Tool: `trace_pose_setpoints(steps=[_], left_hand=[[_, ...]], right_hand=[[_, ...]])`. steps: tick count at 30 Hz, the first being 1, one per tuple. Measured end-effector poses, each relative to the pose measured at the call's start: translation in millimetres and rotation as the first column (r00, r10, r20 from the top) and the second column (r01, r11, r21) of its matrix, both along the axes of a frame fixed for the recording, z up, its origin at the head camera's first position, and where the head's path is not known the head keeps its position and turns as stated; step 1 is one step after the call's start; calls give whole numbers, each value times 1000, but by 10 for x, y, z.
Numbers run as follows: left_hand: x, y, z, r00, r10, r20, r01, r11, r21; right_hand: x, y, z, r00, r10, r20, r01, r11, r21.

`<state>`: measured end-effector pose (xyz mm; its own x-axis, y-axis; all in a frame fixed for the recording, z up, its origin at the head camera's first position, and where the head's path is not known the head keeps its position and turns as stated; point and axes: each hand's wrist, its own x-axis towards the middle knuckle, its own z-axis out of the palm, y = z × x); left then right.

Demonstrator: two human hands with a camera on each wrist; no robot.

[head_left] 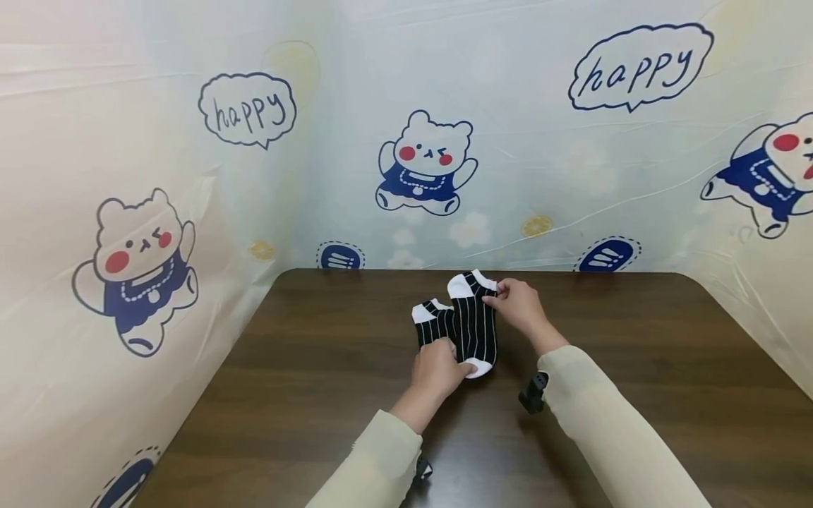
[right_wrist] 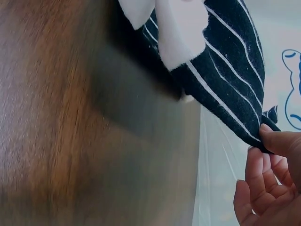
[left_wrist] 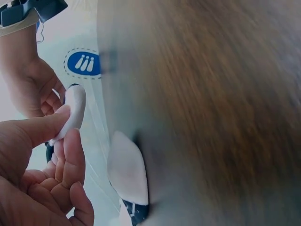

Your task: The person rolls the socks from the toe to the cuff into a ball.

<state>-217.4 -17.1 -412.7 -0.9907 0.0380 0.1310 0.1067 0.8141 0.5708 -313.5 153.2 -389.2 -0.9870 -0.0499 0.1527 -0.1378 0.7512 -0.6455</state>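
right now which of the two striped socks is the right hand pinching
The rightmost sock in the head view: the right hand pinches it near its cuff. The other sock, to its left, is apart from that hand.

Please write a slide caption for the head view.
Left hand and right hand pinch a black, white-striped fabric sock beside its mate, above a brown wooden table.

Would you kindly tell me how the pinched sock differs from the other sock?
The pinched sock is held between the left hand and right hand, while the other sock rests on the table. In the head view, the pinched sock shows nearly whole; the other sock is partly hidden behind the left hand. Both are black with white stripes and white patches.
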Motion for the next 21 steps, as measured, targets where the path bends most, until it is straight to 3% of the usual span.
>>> trace_pose_setpoints(steps=[21], left_hand=[[20,-299,-13,998,50,42,-52,998,31]], right_hand=[[-97,-340,-15,999,40,14,-40,999,-3]])
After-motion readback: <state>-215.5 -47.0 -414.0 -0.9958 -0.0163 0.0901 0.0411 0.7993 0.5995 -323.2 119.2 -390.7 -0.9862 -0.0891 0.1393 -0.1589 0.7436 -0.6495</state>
